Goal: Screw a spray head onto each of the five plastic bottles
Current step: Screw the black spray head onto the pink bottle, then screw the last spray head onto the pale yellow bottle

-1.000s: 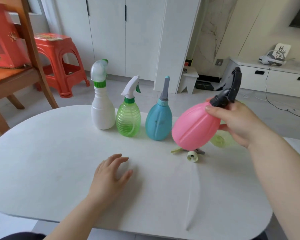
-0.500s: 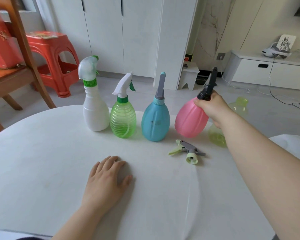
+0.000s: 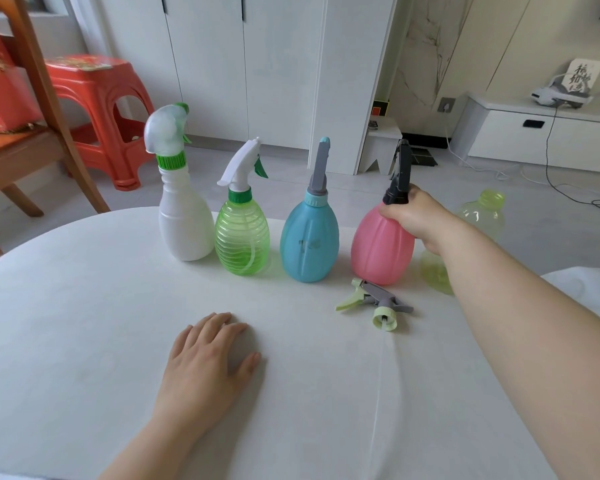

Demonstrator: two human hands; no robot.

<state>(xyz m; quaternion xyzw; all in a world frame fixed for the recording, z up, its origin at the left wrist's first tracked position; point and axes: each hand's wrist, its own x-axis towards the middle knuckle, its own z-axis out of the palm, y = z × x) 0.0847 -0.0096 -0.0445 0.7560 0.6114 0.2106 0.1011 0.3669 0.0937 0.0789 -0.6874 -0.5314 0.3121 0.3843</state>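
Note:
Four bottles with spray heads stand in a row at the back of the white table [image 3: 84, 341]: a white bottle [image 3: 184, 216], a green ribbed bottle [image 3: 242, 237], a blue bottle [image 3: 309, 240] and a pink bottle [image 3: 381, 251] with a black spray head [image 3: 400, 178]. My right hand [image 3: 416, 216] grips the pink bottle's neck; the bottle stands upright on the table. A yellow-green bottle [image 3: 482, 216] without a head stands to the right, partly behind my forearm. A loose grey and light-green spray head [image 3: 378, 303] lies in front of the pink bottle. My left hand [image 3: 205, 362] rests flat on the table.
A wooden chair [image 3: 32, 116] and a red plastic stool [image 3: 97, 109] stand off the table's left. White cabinets line the back wall. A low white unit [image 3: 541, 133] with a cable is at the far right.
My right hand carried the tilted pink bottle leftward and down, setting it upright in the row beside the blue bottle. My left hand stayed flat on the table.

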